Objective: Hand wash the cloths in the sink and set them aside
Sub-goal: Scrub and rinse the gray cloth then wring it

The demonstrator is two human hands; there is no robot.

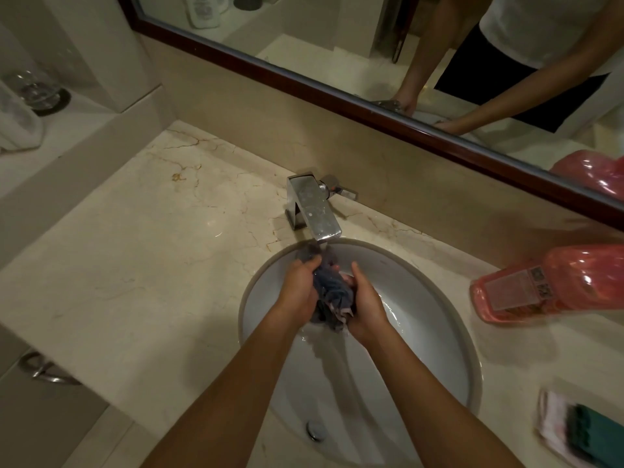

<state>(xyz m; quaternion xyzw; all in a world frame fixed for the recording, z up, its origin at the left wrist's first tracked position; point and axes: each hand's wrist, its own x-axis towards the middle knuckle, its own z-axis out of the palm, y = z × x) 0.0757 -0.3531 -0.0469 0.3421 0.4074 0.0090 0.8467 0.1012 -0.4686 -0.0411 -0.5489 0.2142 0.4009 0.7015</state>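
A wet, bunched-up grey-blue cloth (332,295) is squeezed between both my hands over the white oval sink (432,336), just below the chrome faucet (312,206). My left hand (299,292) grips its left side, fingers curled around the top. Against the right side, my right hand (366,304) holds the cloth with its thumb up. Water runs down the basin under the cloth. The lower part of the cloth hangs out between my palms.
A pink detergent bottle (553,285) lies on its side on the marble counter (152,248) to the right. Folded cloths (574,430), white and teal, lie at the right front edge. The drain plug (316,430) sits near the basin's front. A mirror (371,45) runs behind.
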